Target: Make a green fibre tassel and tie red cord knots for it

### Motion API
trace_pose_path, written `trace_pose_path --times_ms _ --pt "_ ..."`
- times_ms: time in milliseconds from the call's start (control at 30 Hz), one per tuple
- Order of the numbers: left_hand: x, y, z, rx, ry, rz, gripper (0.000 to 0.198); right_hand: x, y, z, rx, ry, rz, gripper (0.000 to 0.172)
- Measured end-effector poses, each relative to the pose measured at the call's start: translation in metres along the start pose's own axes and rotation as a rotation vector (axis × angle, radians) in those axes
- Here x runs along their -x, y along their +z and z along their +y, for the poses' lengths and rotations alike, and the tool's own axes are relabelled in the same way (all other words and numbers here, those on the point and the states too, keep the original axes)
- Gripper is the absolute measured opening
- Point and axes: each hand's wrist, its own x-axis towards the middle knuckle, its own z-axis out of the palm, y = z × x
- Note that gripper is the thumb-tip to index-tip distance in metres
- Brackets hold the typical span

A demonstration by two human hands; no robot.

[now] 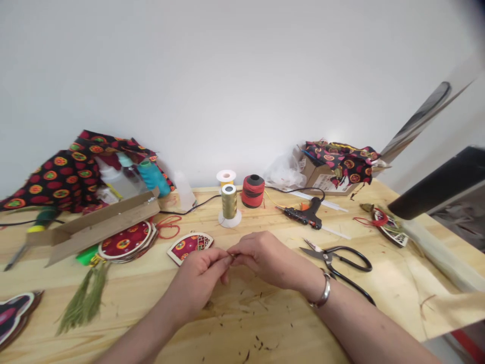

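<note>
Fingers [222, 264] of both hands are curled closed, their tips pinching a tiny gold piece [232, 256], too small to make out further, above the middle of the desk [242, 323]. The left hand [199, 284] and right hand [269, 260] almost meet around it, and a silver bangle [323, 291] circles the right wrist. Just beyond the left hand lies a shield-shaped ornament [189, 246] in red patterned fabric. Farther left are a red cord [168, 227], a stack of round ornaments [127, 241] and a green tassel [85, 298]. A cardboard box [102, 227] leans over the stack, with patterned fabric [71, 172] heaped behind it. Ahead of the hands, a gold spool [229, 202] stands beside a red spool [252, 191]. To the right lie black-handled scissors [333, 260] and a black glue gun [305, 215].
</note>
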Motion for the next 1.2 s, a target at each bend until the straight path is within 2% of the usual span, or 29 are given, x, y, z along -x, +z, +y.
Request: trace_pose_path --times_ms 167,267,367,500,600,700,833,967,1200 --pt "0.001 -0.003 -0.008 0.029 -0.029 -0.038 0.029 0.001 0.003 -0.001 0.160 0.001 -0.015 0.015" --pt "0.002 -0.006 -0.012 0.008 -0.024 -0.089 0.029 0.003 0.002 -0.002 0.263 -0.054 -0.016 0.015" --pt "0.002 -0.007 -0.015 0.045 -0.082 -0.137 0.029 0.004 0.001 -0.002 0.323 -0.106 -0.023 0.015" --pt "0.001 -0.003 -0.017 0.259 -0.208 -0.179 0.020 0.003 -0.001 0.001 0.394 -0.108 -0.005 0.014" --pt "0.001 -0.001 -0.017 0.487 -0.232 -0.224 0.021 0.003 -0.001 0.004 0.414 -0.095 0.016 0.011" --pt "0.001 -0.002 -0.018 0.603 -0.263 -0.229 0.022 0.004 -0.001 0.010 0.410 -0.082 0.041 0.009" --pt "-0.001 -0.005 -0.021 0.548 -0.311 -0.241 0.023 0.005 -0.002 0.017 0.391 -0.054 0.095 0.011" --pt "-0.001 -0.006 -0.023 0.445 -0.242 -0.255 0.025 0.006 -0.006 0.020 0.373 -0.023 0.122 0.014" --pt "-0.005 -0.005 -0.027 0.490 -0.220 -0.218 0.023 0.005 -0.008 0.021 0.347 -0.012 0.129 0.015"
